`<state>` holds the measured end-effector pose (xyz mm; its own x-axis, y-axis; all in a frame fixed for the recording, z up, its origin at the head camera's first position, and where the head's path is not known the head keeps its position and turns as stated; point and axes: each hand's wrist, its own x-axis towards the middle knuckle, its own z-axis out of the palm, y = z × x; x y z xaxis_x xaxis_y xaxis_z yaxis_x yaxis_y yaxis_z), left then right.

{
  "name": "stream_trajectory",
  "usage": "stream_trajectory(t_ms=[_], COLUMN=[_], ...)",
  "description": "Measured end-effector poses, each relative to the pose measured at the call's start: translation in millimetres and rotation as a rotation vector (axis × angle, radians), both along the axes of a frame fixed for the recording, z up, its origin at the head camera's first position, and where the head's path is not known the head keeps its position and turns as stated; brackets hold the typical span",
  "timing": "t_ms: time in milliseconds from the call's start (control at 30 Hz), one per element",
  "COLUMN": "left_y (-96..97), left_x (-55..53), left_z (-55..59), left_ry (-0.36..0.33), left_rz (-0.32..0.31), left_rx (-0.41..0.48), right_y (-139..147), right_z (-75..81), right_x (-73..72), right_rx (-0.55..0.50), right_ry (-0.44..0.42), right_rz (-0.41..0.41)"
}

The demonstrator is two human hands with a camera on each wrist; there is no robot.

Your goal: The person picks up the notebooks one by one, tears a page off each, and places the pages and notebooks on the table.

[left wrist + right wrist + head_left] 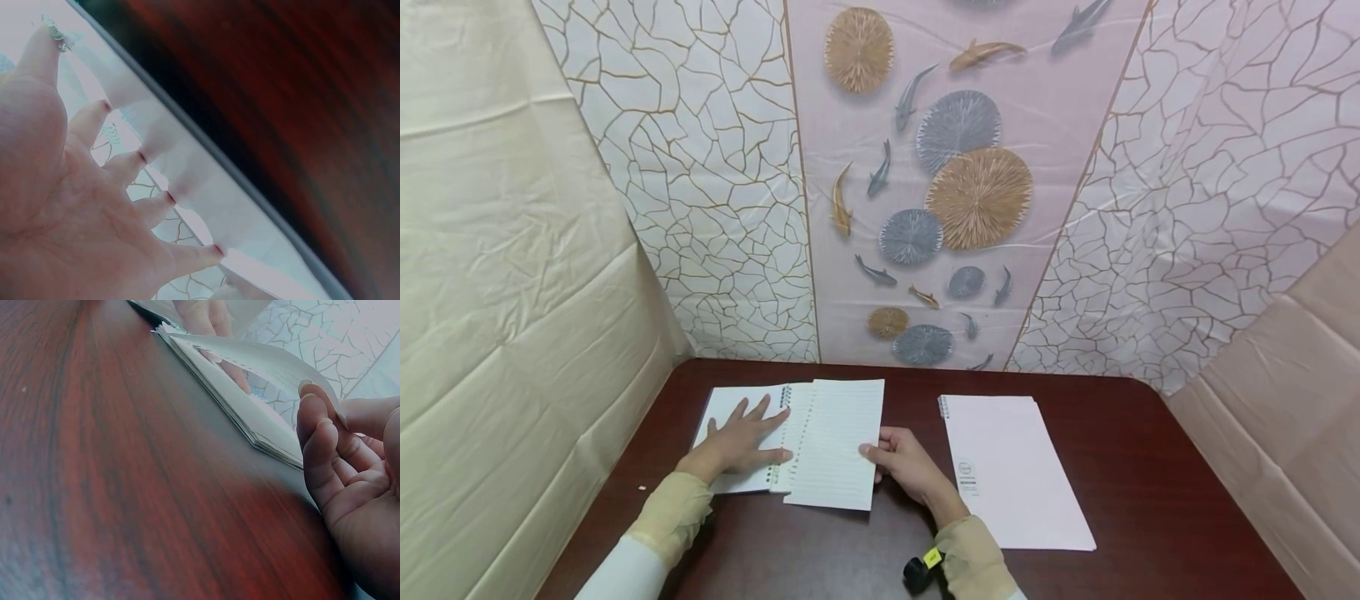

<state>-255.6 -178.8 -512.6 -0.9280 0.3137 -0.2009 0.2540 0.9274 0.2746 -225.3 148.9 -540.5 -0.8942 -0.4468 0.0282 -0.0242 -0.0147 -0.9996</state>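
An open spiral notebook (737, 402) lies at the left of the table, its coil (786, 396) running down the middle. My left hand (733, 446) rests on its left page with spread fingers, the thumb reaching across the coil; the left wrist view shows the fingertips (142, 157) touching the paper. Between thumb and fingers, my right hand (906, 465) pinches the right edge of a lined sheet (841, 442). That sheet's holed left edge sits right of the coil, and its lower end hangs past the notebook's bottom. In the right wrist view the sheet (269, 356) bows above the pages (228, 403).
A second spiral notebook (1015, 475), showing a pale blank face with small print, lies to the right on the dark red wooden table (1150, 483). A small white scrap (642, 488) is near the left edge. Patterned cloth (737, 208) hangs behind the table.
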Motion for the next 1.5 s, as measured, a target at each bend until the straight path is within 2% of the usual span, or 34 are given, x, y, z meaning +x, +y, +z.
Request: stream_trajectory(t_ms=[1067,1500], left_y=[-1.4,-1.0], left_x=[-2.4,-2.2], left_z=[3.9,1.4], left_ry=[0.009,0.005], left_rz=[-0.009,-0.004], left_rx=[-0.018,-0.01], right_y=[-0.2,0.2], right_z=[2.4,-0.5], right_x=[0.9,-0.5], right_rx=[-0.004,-0.009], right_ry=[-0.021,-0.039], right_rz=[0.002,-0.014])
